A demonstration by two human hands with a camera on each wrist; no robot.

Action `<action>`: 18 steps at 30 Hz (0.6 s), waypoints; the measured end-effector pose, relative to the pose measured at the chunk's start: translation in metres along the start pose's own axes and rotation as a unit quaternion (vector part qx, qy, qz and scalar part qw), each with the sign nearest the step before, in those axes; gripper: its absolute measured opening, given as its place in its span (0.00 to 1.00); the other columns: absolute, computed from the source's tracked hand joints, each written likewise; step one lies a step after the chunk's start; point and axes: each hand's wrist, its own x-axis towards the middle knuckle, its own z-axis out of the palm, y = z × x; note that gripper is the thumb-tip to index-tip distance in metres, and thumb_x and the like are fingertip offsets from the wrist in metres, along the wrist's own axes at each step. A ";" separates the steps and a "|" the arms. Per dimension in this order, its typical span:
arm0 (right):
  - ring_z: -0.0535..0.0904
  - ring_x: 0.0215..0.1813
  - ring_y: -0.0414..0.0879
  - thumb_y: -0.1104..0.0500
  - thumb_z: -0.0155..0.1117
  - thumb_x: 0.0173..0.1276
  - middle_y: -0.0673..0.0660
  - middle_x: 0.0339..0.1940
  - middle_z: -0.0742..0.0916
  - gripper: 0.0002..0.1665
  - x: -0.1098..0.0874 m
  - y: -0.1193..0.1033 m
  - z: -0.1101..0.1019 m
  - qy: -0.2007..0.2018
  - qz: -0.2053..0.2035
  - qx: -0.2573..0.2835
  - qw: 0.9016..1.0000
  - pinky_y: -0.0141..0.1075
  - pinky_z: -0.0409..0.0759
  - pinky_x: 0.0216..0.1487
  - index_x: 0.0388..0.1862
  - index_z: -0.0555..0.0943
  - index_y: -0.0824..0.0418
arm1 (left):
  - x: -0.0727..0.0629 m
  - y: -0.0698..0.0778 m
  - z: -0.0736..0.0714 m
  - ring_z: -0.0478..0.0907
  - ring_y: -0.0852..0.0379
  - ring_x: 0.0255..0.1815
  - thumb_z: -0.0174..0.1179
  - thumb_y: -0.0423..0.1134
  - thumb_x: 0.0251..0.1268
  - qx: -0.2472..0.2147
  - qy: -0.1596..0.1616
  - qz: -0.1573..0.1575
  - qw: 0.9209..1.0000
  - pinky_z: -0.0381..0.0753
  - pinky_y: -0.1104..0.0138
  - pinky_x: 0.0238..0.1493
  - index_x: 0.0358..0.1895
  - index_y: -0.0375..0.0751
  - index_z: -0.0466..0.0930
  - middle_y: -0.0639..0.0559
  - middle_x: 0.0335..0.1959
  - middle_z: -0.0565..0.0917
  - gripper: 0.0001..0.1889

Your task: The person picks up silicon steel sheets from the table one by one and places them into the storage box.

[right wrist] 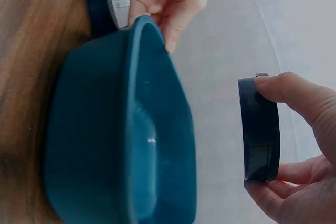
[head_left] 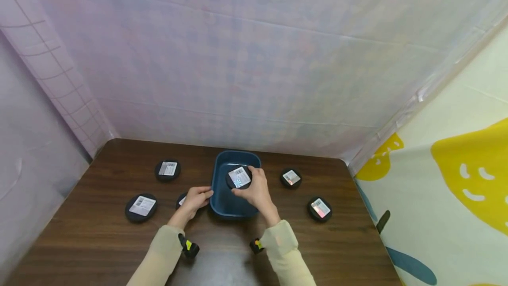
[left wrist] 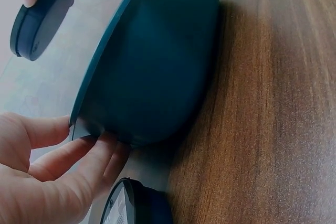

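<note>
Above a blue plastic basin (head_left: 232,208), my right hand (head_left: 259,192) grips a round black container (head_left: 239,177) by its sides, thumb opposite the fingers. A white barcode label faces up on its top. In the right wrist view, a gap shows between the held container (right wrist: 260,129) and the basin's rim (right wrist: 134,103). My left hand (head_left: 195,200) pinches the basin's left rim, thumb on the edge and fingers below, as the left wrist view shows. Right beside that hand lies another black container (left wrist: 137,203), partly hidden in the head view.
On the brown wooden table (head_left: 91,233), two labelled black containers lie to the left, one far (head_left: 167,170) and one nearer (head_left: 141,207). Two more lie to the right, one far (head_left: 291,178) and one nearer (head_left: 319,208). A pale curtain (head_left: 238,78) hangs behind the table.
</note>
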 end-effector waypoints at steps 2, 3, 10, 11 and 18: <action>0.73 0.53 0.59 0.55 0.82 0.37 0.68 0.53 0.75 0.52 -0.001 0.002 0.003 0.002 -0.004 -0.001 1.000 0.48 0.74 0.55 0.60 0.69 0.73 | 0.000 0.000 0.000 0.70 0.37 0.59 0.48 0.30 0.69 0.001 0.001 -0.002 1.000 0.72 0.51 0.56 0.59 0.18 0.66 0.25 0.60 0.69 0.20; 0.73 0.53 0.59 0.55 0.82 0.37 0.67 0.52 0.76 0.52 -0.001 0.003 0.005 0.003 -0.005 -0.002 1.000 0.47 0.74 0.56 0.60 0.69 0.73 | 0.000 0.000 0.000 0.70 0.38 0.59 0.49 0.30 0.69 0.000 0.002 -0.004 1.000 0.73 0.51 0.56 0.59 0.18 0.66 0.25 0.59 0.69 0.20; 0.74 0.52 0.59 0.56 0.83 0.35 0.68 0.50 0.76 0.51 -0.004 0.010 0.014 0.006 -0.009 0.001 1.000 0.48 0.74 0.55 0.57 0.71 0.74 | 0.001 0.000 0.000 0.70 0.37 0.59 0.48 0.30 0.69 0.000 0.000 -0.003 1.000 0.73 0.51 0.56 0.59 0.17 0.66 0.25 0.59 0.69 0.20; 0.74 0.52 0.59 0.57 0.83 0.34 0.68 0.50 0.77 0.50 -0.005 0.012 0.015 0.006 -0.007 0.001 1.000 0.47 0.74 0.55 0.57 0.71 0.74 | 0.000 0.000 0.000 0.70 0.37 0.59 0.48 0.30 0.69 -0.001 0.000 -0.004 1.000 0.73 0.51 0.56 0.59 0.18 0.66 0.25 0.59 0.69 0.20; 0.74 0.49 0.59 0.57 0.84 0.33 0.68 0.48 0.77 0.51 -0.009 0.022 0.025 0.002 0.000 -0.011 1.000 0.47 0.75 0.54 0.56 0.71 0.75 | 0.000 0.001 0.000 0.67 0.35 0.60 0.49 0.30 0.69 -0.003 -0.004 -0.007 1.000 0.71 0.50 0.57 0.60 0.17 0.65 0.24 0.60 0.67 0.21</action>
